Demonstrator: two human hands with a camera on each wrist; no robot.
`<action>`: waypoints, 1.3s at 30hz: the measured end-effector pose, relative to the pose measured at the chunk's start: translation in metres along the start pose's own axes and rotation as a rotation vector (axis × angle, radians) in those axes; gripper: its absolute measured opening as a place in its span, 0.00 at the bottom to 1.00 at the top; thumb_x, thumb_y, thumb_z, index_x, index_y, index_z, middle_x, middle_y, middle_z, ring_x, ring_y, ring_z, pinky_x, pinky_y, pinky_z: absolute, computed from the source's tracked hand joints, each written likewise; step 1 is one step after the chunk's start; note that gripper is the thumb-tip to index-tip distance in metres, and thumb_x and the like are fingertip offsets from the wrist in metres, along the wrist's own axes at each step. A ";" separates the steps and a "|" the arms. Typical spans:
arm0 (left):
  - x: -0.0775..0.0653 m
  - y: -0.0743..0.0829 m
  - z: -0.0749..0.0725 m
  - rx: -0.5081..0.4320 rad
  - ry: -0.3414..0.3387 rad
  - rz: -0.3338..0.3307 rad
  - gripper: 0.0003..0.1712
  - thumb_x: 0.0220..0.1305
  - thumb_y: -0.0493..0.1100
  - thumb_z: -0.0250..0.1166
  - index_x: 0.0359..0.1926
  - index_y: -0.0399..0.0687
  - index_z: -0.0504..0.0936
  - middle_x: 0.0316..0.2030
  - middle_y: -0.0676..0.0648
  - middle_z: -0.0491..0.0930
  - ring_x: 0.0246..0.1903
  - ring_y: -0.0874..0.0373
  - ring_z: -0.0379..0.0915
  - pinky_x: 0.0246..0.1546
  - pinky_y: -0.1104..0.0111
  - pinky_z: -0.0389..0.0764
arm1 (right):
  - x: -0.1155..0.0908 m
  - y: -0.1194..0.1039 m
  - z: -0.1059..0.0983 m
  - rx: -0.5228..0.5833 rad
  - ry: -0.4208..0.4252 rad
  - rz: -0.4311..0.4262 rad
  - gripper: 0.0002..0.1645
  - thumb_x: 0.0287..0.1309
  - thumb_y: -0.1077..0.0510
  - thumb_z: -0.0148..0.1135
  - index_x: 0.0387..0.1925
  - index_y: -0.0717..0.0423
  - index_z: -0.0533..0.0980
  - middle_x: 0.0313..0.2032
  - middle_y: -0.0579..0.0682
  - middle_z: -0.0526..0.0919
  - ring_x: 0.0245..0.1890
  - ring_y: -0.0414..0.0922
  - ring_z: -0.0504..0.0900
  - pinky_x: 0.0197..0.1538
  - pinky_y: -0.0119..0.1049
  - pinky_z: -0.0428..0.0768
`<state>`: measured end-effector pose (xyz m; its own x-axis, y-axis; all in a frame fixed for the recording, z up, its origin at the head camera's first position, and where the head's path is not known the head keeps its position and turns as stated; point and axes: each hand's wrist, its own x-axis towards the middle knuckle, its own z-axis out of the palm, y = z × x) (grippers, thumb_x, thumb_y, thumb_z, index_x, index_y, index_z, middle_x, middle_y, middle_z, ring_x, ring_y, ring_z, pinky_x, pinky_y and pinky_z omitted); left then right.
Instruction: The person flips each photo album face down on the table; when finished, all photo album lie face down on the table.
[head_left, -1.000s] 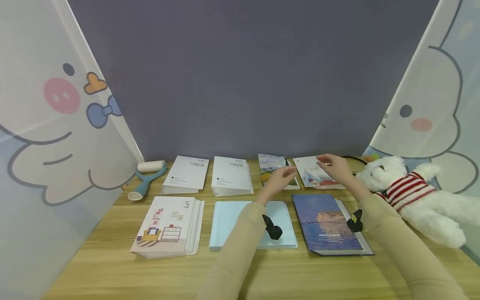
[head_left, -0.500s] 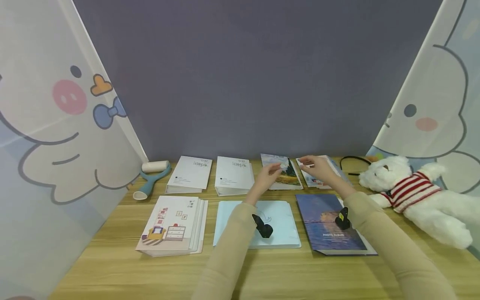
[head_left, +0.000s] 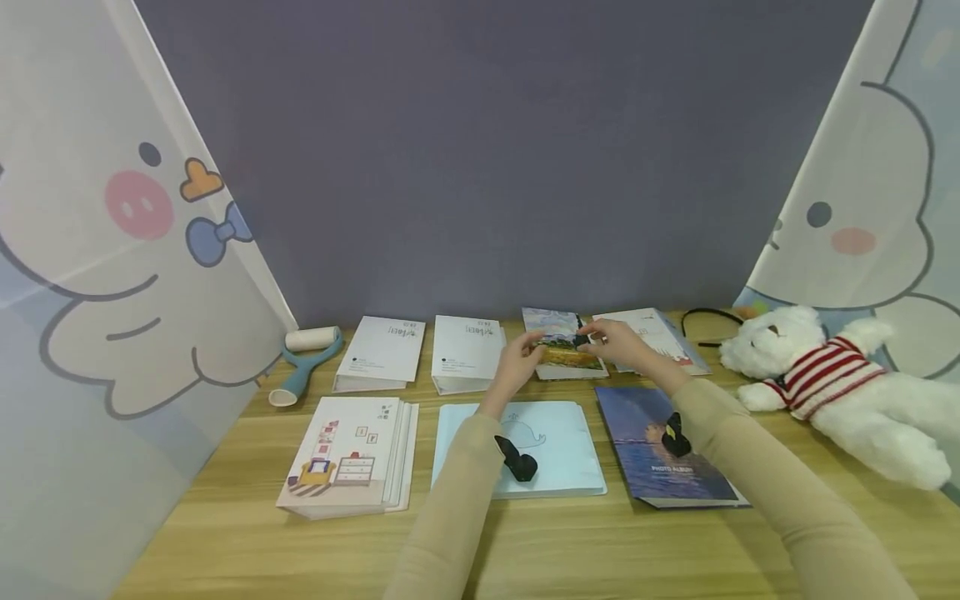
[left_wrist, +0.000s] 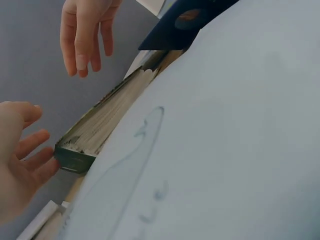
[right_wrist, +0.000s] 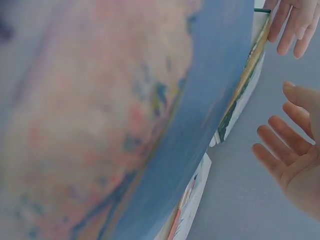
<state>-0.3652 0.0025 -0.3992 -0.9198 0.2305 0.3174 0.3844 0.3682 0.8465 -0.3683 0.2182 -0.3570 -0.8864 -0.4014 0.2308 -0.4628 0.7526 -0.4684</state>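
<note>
A photo album with a painted landscape cover [head_left: 561,337] lies in the back row, between my two hands. At its left edge is my left hand [head_left: 516,367], fingers loosely bent. My right hand [head_left: 617,343] hovers over its right side. In the left wrist view, the left fingertips [left_wrist: 46,169] come right up to the album's green corner [left_wrist: 75,159], while the right hand [left_wrist: 90,35] hangs above it, fingers down. The right wrist view has the right hand [right_wrist: 300,155] with spread fingers and nothing in them. A light blue whale-drawing album [head_left: 551,442] lies beneath my left forearm.
A blue photo album [head_left: 652,467] lies under my right forearm. White albums [head_left: 378,350] [head_left: 467,350] stand left in the back row, another white one [head_left: 645,327] at right. An illustrated album [head_left: 345,454], a lint roller [head_left: 303,358], a black band [head_left: 708,317] and a teddy bear [head_left: 832,375] flank them.
My right hand has moved left, from over the white album at right to the landscape album's right side. The left hand has also shifted left, to that album's left edge.
</note>
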 end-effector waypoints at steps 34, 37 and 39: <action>0.002 -0.019 -0.013 0.137 -0.232 -0.204 0.28 0.72 0.53 0.48 0.65 0.40 0.66 0.62 0.38 0.69 0.55 0.46 0.73 0.54 0.57 0.76 | 0.000 -0.007 0.020 -0.161 -0.292 0.051 0.42 0.58 0.46 0.62 0.66 0.64 0.61 0.61 0.67 0.69 0.59 0.62 0.70 0.59 0.55 0.72; 0.002 -0.019 -0.013 0.088 -0.231 -0.227 0.27 0.72 0.52 0.47 0.65 0.42 0.66 0.61 0.39 0.70 0.51 0.47 0.77 0.46 0.59 0.80 | -0.001 -0.007 0.020 -0.168 -0.288 0.041 0.42 0.58 0.46 0.62 0.65 0.66 0.62 0.60 0.67 0.70 0.58 0.62 0.71 0.58 0.54 0.72; 0.003 -0.017 -0.013 0.076 -0.235 -0.240 0.28 0.72 0.52 0.47 0.66 0.41 0.65 0.62 0.39 0.69 0.52 0.48 0.76 0.45 0.60 0.80 | -0.001 -0.006 0.019 -0.166 -0.282 0.036 0.42 0.57 0.46 0.63 0.64 0.67 0.63 0.58 0.67 0.72 0.57 0.62 0.72 0.57 0.53 0.74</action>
<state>-0.3754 -0.0152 -0.4075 -0.9449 0.3273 -0.0016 0.1721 0.5011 0.8481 -0.3646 0.2040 -0.3707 -0.8739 -0.4845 -0.0393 -0.4480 0.8342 -0.3214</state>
